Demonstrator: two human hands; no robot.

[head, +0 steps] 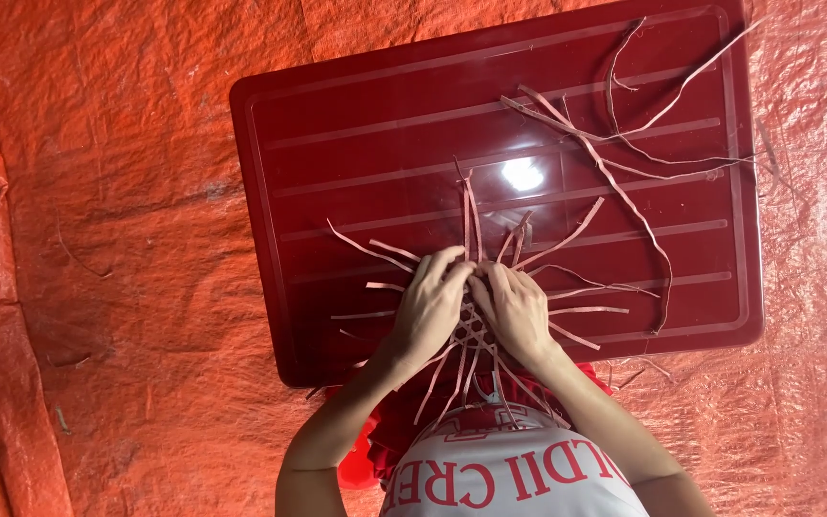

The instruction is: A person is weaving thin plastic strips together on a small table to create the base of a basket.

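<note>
A small woven piece (471, 330) of thin flat strips lies on a dark red plastic board (337, 144), near its front edge. Loose strip ends (567, 239) fan out from it on every side. My left hand (428, 306) presses on the weave from the left, its fingers curled over the strips. From the right my right hand (514, 311) does the same, and the fingertips of both meet above the woven middle. Most of the weave is hidden under my hands.
Several long loose strips (624, 134) lie tangled on the board's far right part. The board rests on a crinkled orange tarp (126, 239) that covers the floor all around. A few stray strip bits (78, 258) lie on the tarp at left.
</note>
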